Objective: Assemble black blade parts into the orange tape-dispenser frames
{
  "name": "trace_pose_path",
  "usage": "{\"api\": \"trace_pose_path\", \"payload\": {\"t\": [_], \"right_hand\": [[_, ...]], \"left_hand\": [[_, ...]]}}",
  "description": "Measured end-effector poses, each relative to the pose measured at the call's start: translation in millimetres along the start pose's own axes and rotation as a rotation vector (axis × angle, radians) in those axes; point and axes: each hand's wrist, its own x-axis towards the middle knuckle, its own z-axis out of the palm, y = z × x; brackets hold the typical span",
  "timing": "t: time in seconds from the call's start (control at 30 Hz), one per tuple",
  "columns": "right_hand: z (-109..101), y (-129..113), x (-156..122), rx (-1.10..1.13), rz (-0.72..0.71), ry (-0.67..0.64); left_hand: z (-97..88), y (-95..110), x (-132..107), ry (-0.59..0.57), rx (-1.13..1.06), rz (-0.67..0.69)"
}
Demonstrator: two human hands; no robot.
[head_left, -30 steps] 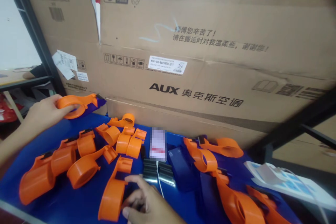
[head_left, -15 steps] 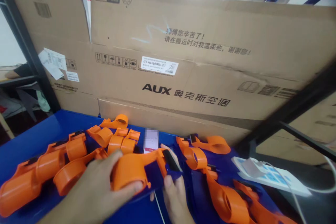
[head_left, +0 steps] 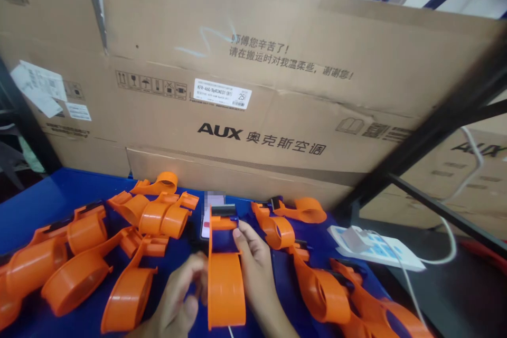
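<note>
An orange plastic tape dispenser [head_left: 226,290] stands upright before me, its round tape hub at the bottom and a black roller [head_left: 223,210] at the top. My right hand [head_left: 257,259] grips it from the right, thumb near the small blue part by the roller. Just left of the hub is my left hand [head_left: 180,296], fingers loosely curled and apart from the thumb, holding nothing; whether its fingertips touch the dispenser I cannot tell. Behind the roller, a phone [head_left: 205,222] with a lit screen is partly covered.
Several orange dispensers [head_left: 129,296] lie on the blue tabletop [head_left: 87,182] at left. More dispensers [head_left: 322,290] with black rollers lie at right. A white power strip [head_left: 380,251] with a plug and cable is farther right. A large cardboard sheet [head_left: 158,116] stands behind, beside a black frame post.
The dispenser has turned from sideways to upright, with its roller up. My left hand has let go of the hub. Another dispenser shows at left where that hand was. The view has shifted right.
</note>
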Motion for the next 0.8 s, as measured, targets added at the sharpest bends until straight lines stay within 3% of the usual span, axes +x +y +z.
{"api": "trace_pose_path", "payload": {"t": [0.1,0.17,0.27,0.33,0.43,0.5,0.6,0.7,0.8], "right_hand": [[-5,-2,5,-0.062,-0.036,0.047],[-6,-4,6,-0.08,-0.034,0.002],[-4,-4,6,-0.105,-0.041,-0.118],[-3,-4,6,-0.163,-0.073,-0.17],[-6,-3,6,-0.303,-0.127,-0.187],[-8,-1,6,-0.419,-0.145,-0.174],[-11,2,3,-0.563,-0.139,-0.173],[-9,1,-2,-0.635,-0.137,-0.208],[-4,-5,-8,-0.68,-0.174,-0.24]], "left_hand": [[-1.7,-14,11,0.068,-0.065,0.018],[0.8,-14,23,0.135,-0.095,-0.062],[10.8,-6,45,0.199,-0.118,-0.182],[19.4,0,58,0.172,-0.173,-0.237],[28.7,7,66,0.143,-0.266,-0.311],[30.8,9,65,0.199,-0.288,-0.315],[27.7,11,59,0.277,-0.244,-0.284],[17.5,6,58,0.282,-0.176,-0.246],[2.8,-8,65,0.311,-0.15,-0.308]]}}
